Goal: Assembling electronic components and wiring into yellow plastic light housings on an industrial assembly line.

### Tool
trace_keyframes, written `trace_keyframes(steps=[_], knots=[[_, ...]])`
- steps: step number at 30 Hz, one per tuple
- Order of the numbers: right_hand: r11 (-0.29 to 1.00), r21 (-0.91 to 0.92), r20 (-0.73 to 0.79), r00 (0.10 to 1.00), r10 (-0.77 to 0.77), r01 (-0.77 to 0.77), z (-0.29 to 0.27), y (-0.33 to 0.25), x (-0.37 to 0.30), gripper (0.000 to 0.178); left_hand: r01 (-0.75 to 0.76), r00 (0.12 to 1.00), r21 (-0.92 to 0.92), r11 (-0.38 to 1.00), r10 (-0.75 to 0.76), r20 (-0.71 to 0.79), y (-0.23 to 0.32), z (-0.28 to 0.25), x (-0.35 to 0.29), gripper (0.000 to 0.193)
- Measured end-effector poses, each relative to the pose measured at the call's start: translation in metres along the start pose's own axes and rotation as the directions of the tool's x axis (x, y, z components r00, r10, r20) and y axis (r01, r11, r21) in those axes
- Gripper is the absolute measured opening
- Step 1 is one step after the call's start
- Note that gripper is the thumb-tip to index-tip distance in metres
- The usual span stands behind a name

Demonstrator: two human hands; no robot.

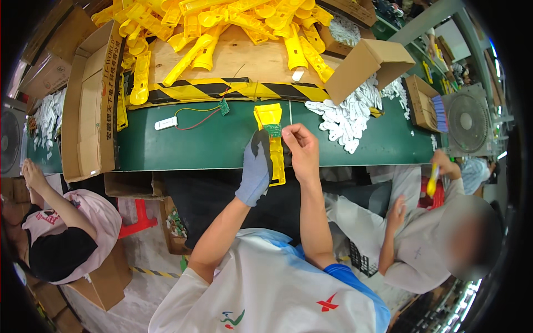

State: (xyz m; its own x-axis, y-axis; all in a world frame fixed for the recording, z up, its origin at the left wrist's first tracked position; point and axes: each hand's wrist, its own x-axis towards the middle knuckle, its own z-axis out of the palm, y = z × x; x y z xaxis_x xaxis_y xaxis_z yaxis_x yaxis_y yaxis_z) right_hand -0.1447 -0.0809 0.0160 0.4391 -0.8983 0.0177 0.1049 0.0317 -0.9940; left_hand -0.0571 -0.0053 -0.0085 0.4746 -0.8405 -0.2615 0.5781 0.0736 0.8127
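Note:
My left hand (256, 166), in a grey-blue glove with dark fingers, grips a long yellow plastic shell (277, 158) at the table's front edge. A small green circuit board (272, 130) lies in the shell's upper part. Just right of the board is my bare right hand (303, 152), its thumb and forefinger pinched together; whatever they hold is too small to make out. Farther off on the green table, a second circuit board (224, 107) has red and yellow wires running to a white plastic piece (165, 123).
Many yellow shells (239, 19) are heaped on a wooden board edged with black-and-yellow tape (214, 90). White plastic parts (350, 119) spill from a tipped carton (363, 64) at right. An open cardboard box (83, 116) stands left. Co-workers sit on both sides; the right one holds something yellow (432, 180).

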Motion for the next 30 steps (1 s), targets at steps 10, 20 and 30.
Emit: trace_keyframes(steps=[10, 20, 30], knots=[[0.983, -0.178, 0.109, 0.994, -0.011, 0.031, -0.004, -0.008, -0.005, 0.019, 0.066, 0.995, 0.013, 0.998, -0.067, 0.078, 0.007, -0.005, 0.001, 0.019], [0.973, -0.220, 0.192, 0.981, -0.029, 0.072, -0.008, -0.011, -0.005, 0.020, -0.052, 0.990, 0.120, 0.991, 0.035, 0.136, 0.007, -0.006, 0.003, 0.029], [0.958, -0.281, 0.280, 0.960, 0.016, 0.065, -0.014, -0.016, -0.005, 0.024, 0.011, 0.991, 0.203, 0.979, -0.037, 0.125, 0.021, 0.000, 0.008, 0.030]])
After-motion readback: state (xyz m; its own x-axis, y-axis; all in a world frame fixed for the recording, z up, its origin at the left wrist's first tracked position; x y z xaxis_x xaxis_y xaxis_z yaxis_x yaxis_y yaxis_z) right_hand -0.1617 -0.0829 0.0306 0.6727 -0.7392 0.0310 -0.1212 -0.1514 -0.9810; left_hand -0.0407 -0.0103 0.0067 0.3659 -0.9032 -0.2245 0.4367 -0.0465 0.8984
